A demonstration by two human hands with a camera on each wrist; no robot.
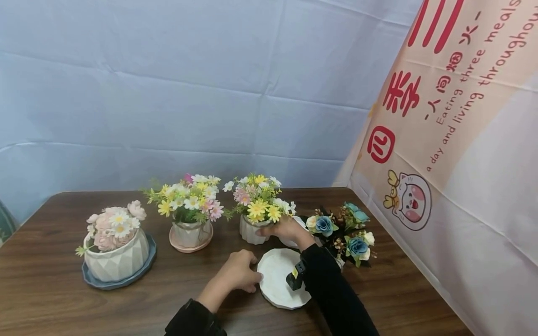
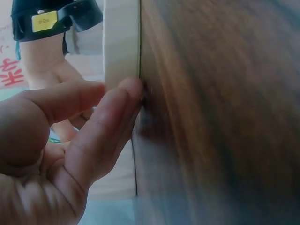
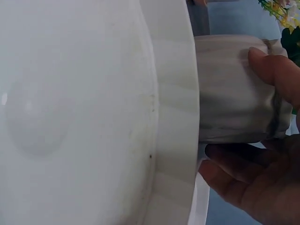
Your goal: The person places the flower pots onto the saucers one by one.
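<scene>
pink roses in white faceted pot on blue saucer | daisy pot on pink saucer | blue rose bouquet | banner

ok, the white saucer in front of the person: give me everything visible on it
The white saucer is round, looks like glazed ceramic, with a fluted, scalloped rim and a smooth, shallow well showing a few tiny dark specks. It is empty and lies flat on the dark wooden table, near the front edge. The left hand touches its left rim with its fingertips. The right forearm crosses above its far right side. The white ribbed pot stands just behind it.
</scene>
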